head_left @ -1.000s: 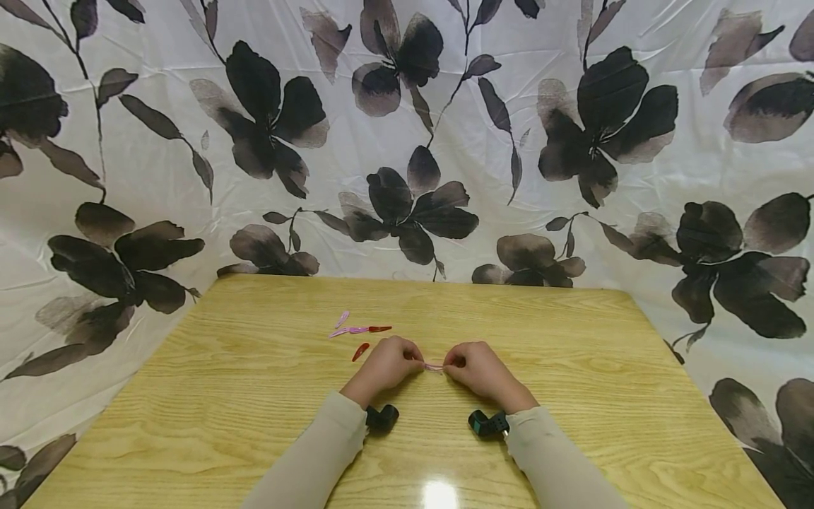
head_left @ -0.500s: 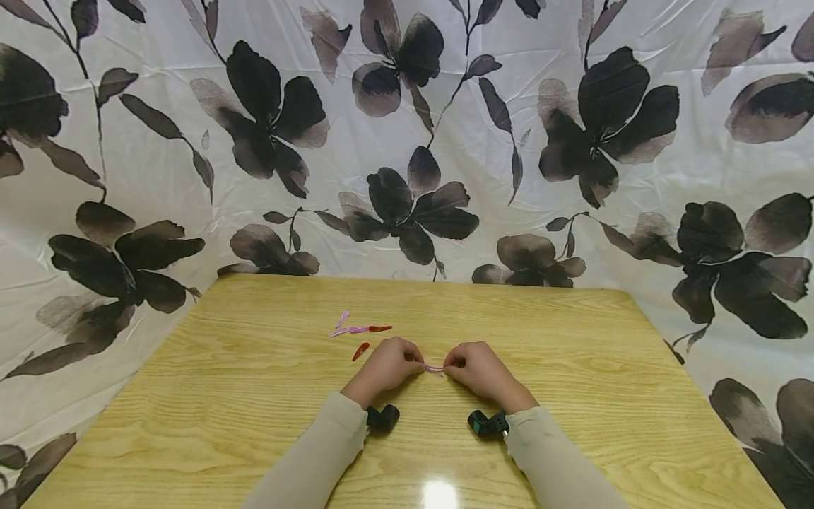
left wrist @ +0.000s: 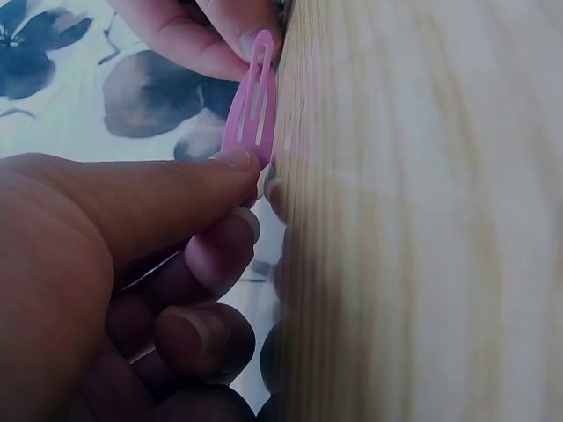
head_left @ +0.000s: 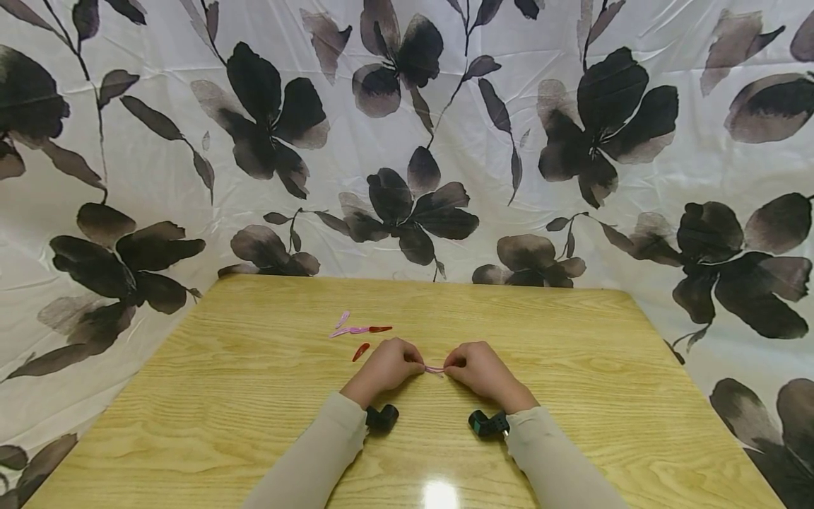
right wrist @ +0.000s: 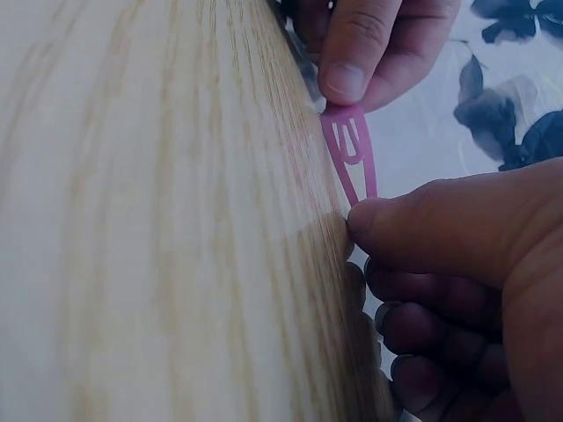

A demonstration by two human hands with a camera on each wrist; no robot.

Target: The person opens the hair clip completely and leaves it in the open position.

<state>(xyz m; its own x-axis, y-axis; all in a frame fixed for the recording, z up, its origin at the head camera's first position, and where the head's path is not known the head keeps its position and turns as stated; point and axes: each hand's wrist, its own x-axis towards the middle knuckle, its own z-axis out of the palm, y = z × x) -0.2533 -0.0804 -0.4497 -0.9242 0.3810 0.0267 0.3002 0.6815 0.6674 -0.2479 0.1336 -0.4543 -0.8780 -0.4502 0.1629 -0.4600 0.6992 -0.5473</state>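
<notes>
A pink snap hair clip spans the gap between the two hands, low over the table. My left hand pinches its wide end between thumb and fingers. At the narrow end, the thumb and fingertip of my right hand pinch the tip. The left wrist view shows the clip from one side, with its slots and inner tongue visible. Seen from the right wrist, the clip has its narrow tip hidden under the right thumb. The other fingers of both hands curl loosely below.
Beyond the left hand, more snap clips lie on the wooden table: a pink clip, pink clips in a line with a red clip, and another red clip closer in. A floral cloth hangs behind.
</notes>
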